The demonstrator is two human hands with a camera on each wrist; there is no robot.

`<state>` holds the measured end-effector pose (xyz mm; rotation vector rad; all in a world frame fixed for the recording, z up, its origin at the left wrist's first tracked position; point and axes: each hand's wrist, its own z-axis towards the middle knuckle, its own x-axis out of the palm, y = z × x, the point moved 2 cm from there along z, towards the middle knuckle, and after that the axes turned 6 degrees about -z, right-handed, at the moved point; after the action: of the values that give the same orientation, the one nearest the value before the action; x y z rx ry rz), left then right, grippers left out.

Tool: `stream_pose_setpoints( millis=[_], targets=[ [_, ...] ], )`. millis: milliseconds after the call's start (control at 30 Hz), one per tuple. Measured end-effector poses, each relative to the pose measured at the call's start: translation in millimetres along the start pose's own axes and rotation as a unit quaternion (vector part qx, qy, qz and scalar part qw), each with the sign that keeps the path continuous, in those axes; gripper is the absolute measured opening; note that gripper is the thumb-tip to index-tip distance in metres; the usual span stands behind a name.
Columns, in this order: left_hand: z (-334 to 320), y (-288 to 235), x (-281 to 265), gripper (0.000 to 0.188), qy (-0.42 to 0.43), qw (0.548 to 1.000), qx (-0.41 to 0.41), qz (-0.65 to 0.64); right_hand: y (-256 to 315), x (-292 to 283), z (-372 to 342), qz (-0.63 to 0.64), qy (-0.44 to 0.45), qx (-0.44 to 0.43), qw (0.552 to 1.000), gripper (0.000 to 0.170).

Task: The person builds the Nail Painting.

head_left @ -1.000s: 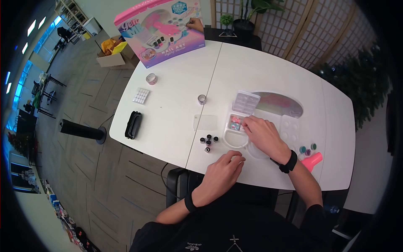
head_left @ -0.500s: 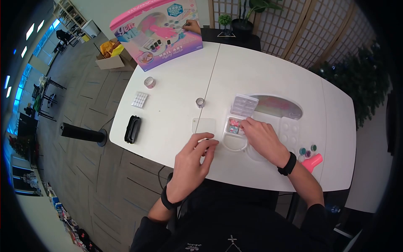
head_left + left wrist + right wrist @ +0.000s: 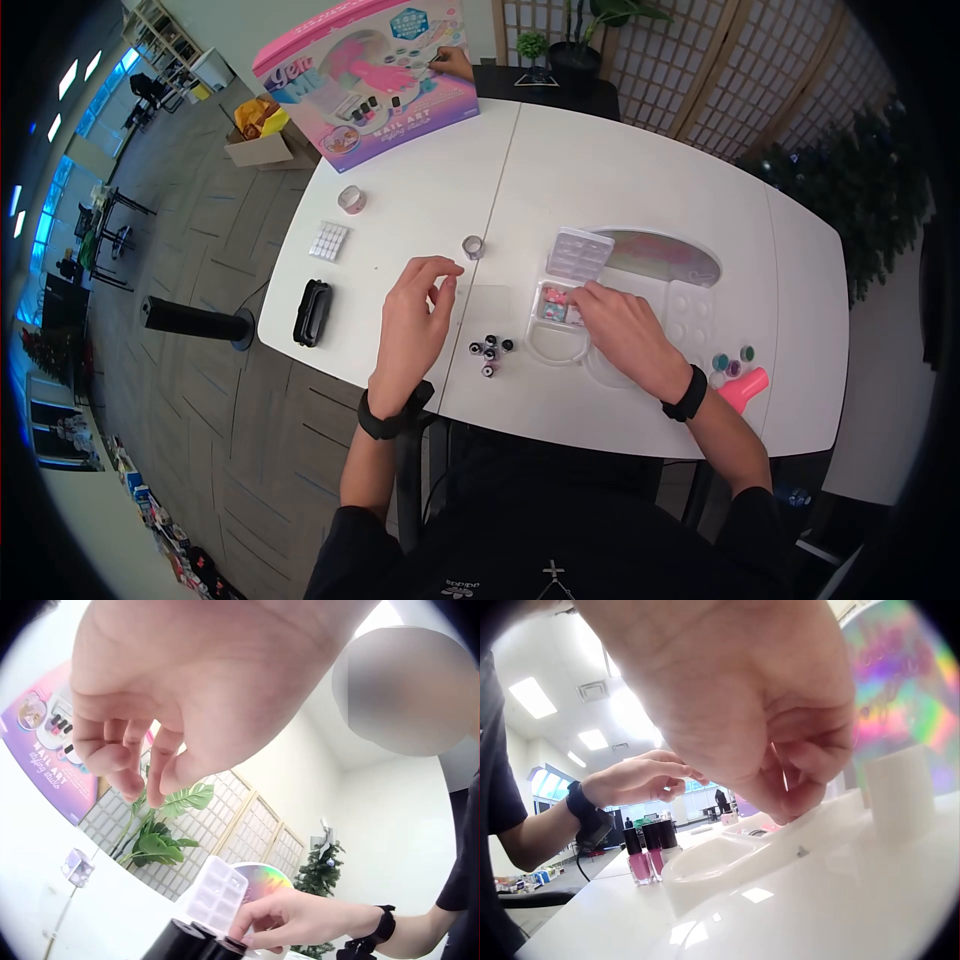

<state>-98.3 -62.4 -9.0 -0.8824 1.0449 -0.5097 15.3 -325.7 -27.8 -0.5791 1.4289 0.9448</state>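
I cannot tell what the right grip [image 3: 628,335] holds, but the loose, empty left grip [image 3: 412,312] should steady the white tray [image 3: 556,343] so small pieces [image 3: 554,301] don't spill.

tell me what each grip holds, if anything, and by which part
The left grip holds nothing. The right grip is at the white tray; whether it pinches anything there cannot be told.
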Motion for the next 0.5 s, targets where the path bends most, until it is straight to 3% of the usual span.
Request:
stream_pose_setpoints(
  millis=[200, 500],
  targets=[
    [24, 12, 3, 0.018, 0.015, 1.0, -0.006, 0.004, 1, 0, -2, 0.017, 0.018, 0.014, 1.0, 0.019],
    [56, 57, 24, 0.018, 0.112, 0.986, 0.05, 0.11, 8, -33, -8, 0.041, -0.013, 0.027, 0.999, 0.017]
  ],
)
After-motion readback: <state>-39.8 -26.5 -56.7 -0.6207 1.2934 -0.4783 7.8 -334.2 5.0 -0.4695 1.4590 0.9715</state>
